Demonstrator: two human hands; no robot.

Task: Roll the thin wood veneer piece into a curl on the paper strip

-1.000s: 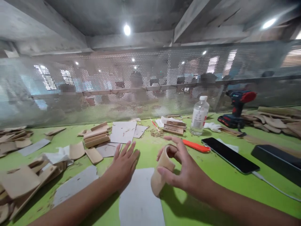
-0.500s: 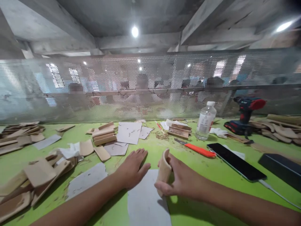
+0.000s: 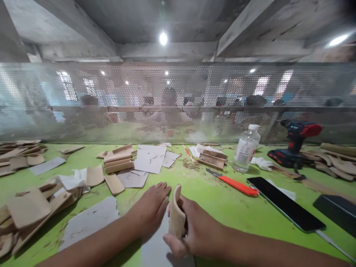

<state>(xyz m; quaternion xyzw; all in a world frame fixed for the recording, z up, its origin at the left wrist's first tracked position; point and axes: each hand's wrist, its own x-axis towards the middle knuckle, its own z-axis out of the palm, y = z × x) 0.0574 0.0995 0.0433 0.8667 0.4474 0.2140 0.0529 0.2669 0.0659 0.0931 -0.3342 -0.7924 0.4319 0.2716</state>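
Landmark: the white sheet (image 3: 155,246), lying flat between the two hands.

Item, far left of the sheet: a heap of tan curved slats (image 3: 29,207), overlapping loosely.

Item, just left of the sheet: a torn-edged sheet (image 3: 90,222), lying partly behind the forearm.

Item, beyond the sheet and to its left: a small stack of slats (image 3: 118,159), leaning together.

Item, at the sheet's far left edge: the left hand (image 3: 151,209), resting palm down; its fingers are extending straight, close together, gripping nothing.

Item, over the sheet's far right part: one curved piece (image 3: 176,220), standing nearly upright along its long axis, its rounded outside facing left. It is lying within the right fingers and just beside the left hand, apart from it. The thumb is covering its lower end; whether that end is touching the sheet, one cannot tell.

Item, right of the sheet: the right hand (image 3: 200,230), the nearer, closing around the piece from the right, thumb on the near side, fingertips showing past the far edge.

Item, beyond the sheet and to its right: an orange knife (image 3: 239,185), blade showing, pointing away leftward.

Item, farther right of the sheet: a black phone (image 3: 286,204), lying with its cable attached.
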